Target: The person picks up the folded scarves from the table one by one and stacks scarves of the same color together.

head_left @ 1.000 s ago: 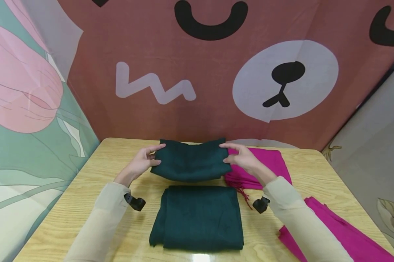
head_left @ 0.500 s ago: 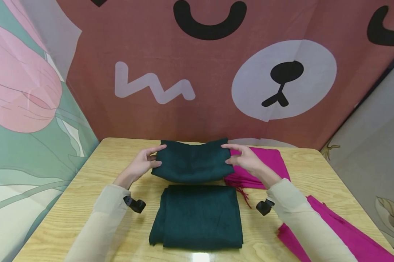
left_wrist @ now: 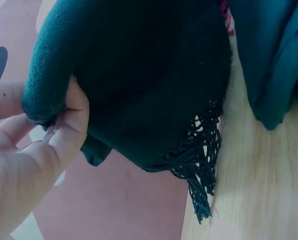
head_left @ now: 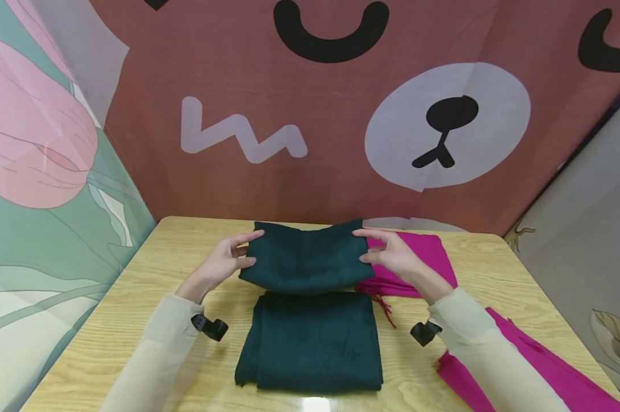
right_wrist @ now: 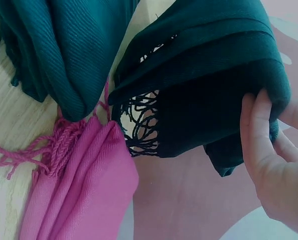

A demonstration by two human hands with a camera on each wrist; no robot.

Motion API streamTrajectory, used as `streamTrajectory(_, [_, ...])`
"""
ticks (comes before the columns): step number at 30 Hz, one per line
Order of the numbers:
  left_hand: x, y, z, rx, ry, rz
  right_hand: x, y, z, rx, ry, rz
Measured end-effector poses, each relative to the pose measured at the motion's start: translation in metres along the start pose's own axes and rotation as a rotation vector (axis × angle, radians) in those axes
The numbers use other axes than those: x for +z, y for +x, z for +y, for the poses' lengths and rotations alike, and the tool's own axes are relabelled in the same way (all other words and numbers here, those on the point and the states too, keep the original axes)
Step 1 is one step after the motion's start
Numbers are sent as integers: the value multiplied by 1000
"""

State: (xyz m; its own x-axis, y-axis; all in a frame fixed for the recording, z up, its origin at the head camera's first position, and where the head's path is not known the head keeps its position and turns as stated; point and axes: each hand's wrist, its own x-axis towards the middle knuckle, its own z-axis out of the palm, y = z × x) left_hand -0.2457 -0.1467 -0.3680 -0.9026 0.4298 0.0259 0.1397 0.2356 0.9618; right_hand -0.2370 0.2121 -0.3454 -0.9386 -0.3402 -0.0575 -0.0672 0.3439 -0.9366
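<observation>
Folded green scarf (head_left: 304, 257) lowered slightly.

The held dark green scarf (head_left: 304, 257) hides part of the folded magenta scarf (head_left: 418, 266) behind it, and the head view's lower edge cuts off a second magenta scarf (head_left: 536, 366)

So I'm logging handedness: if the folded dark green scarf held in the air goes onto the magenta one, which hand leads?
Probably the right hand: it grips the held dark green fringed scarf at the end directly over the folded magenta scarf; the left hand holds the far end.
</observation>
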Motion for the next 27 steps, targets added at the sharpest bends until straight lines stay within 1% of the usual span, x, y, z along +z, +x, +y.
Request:
streamTrajectory(6, [2, -4, 0, 19, -16, -12, 0, -7, -2, -15, -5, 4])
streamTrajectory(15, [5, -11, 2, 35, 2, -32, 1, -18, -5, -10, -14, 13])
streamTrajectory(27, [10, -22, 7, 36, 2, -49, 4, -35, -6, -27, -34, 37])
